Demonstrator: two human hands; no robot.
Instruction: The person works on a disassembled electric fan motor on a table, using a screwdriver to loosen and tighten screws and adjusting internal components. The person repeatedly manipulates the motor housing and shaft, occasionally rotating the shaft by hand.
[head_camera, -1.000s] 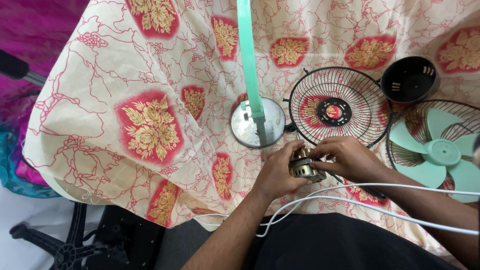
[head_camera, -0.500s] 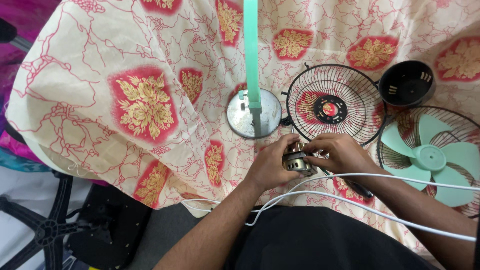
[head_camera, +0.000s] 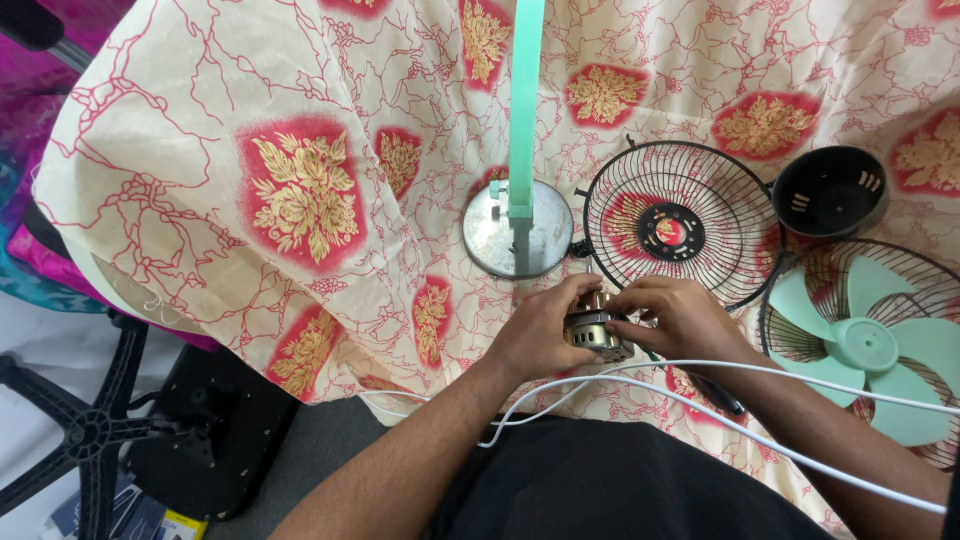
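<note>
Metal and copper show in the small fan motor (head_camera: 596, 330) that both hands grip at the near edge of the table, just below the round steel base (head_camera: 517, 229) of a mint-green stand pole (head_camera: 524, 100). The left hand (head_camera: 540, 335) wraps around the motor's left side with fingers curled over its top, while the right hand (head_camera: 672, 318) closes on it from the right, fingertips pressed to its upper end. A cream cloth with red and gold flower patches (head_camera: 300, 190) covers the table. Just beyond the right hand lies a black wire fan guard (head_camera: 683, 224), and to its right sits a black plastic motor cover (head_camera: 830, 190), open side up. A second guard holding the mint-green fan blade (head_camera: 868, 345) rests near the right forearm. Two white cables (head_camera: 700, 385) cross over both forearms. At lower left a black chair base (head_camera: 95, 430) stands on the floor.
</note>
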